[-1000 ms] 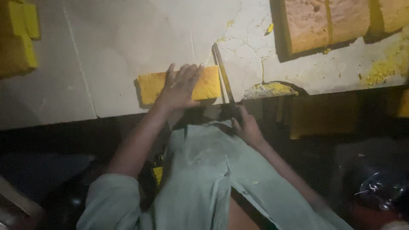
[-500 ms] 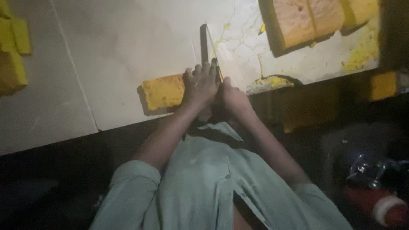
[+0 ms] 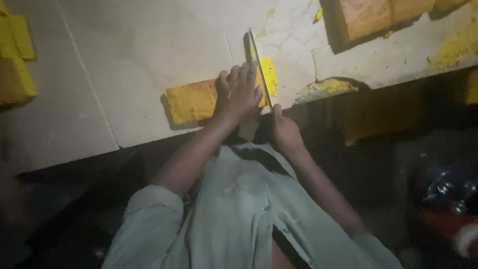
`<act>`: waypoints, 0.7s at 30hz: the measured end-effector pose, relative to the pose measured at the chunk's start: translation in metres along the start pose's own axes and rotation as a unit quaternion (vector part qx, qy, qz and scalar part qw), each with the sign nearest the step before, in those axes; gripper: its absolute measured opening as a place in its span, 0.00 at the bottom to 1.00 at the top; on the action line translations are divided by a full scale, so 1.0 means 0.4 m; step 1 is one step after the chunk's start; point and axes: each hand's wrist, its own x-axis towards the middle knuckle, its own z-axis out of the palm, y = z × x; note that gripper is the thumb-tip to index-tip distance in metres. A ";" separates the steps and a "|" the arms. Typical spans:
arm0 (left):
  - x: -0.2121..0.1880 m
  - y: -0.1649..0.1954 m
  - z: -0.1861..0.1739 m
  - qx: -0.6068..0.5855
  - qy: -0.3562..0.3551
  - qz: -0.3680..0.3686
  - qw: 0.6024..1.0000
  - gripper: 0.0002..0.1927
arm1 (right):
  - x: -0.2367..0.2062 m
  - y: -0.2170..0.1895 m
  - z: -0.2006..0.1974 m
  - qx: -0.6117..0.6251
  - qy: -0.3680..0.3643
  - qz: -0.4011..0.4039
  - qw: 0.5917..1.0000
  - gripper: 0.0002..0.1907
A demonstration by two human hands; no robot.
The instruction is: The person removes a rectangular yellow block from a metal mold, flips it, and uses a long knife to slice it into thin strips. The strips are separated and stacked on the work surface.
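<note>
Pale cracked slab (image 3: 149, 60), dim lighting, serving as worktop. Right hand (image 3: 285, 133) at the near edge, fingers closing around a knife (image 3: 259, 65) handle, blade standing edge-down through a yellow block (image 3: 199, 99). Left hand (image 3: 239, 92) pressing flat on the block, fingers slightly spread, just beside the blade. Yellow crumbs (image 3: 323, 88) lying right of it. Farther: larger orange slab (image 3: 383, 17) top right; yellow pieces (image 3: 15, 65) far left.

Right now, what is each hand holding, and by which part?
The right hand grips a long knife by its handle. The left hand lies flat on the yellow block, pinning it, not gripping.
</note>
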 end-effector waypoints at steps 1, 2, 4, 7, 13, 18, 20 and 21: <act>-0.003 0.013 0.007 -0.004 -0.055 0.054 0.997 0.31 | -0.006 0.011 -0.005 0.021 0.005 -0.014 1.000 0.20; -0.006 0.034 0.013 -0.012 -0.111 0.108 0.988 0.26 | -0.021 0.024 -0.013 0.050 0.034 -0.018 0.998 0.21; 0.003 0.063 0.022 -0.027 -0.221 0.212 0.952 0.18 | -0.081 0.062 -0.032 0.106 0.092 -0.026 0.990 0.22; 0.045 0.055 0.026 -0.014 -0.238 0.252 0.938 0.15 | -0.159 0.148 -0.024 0.123 0.101 -0.067 0.985 0.26; 0.087 -0.075 0.029 -0.028 -0.122 -0.098 0.987 0.25 | -0.187 0.248 0.022 0.036 -0.026 -0.075 0.996 0.25; -0.024 -0.009 0.025 -0.024 -0.187 -0.108 0.976 0.31 | -0.015 0.087 -0.056 -0.119 -0.103 -0.082 0.984 0.32; -0.039 0.001 0.017 0.014 -0.085 -0.094 0.992 0.32 | 0.073 0.003 -0.096 0.166 -0.142 0.308 0.926 0.34; -0.035 0.000 0.014 0.030 -0.036 -0.089 0.995 0.32 | 0.114 -0.034 -0.113 0.082 -0.119 0.201 0.969 0.27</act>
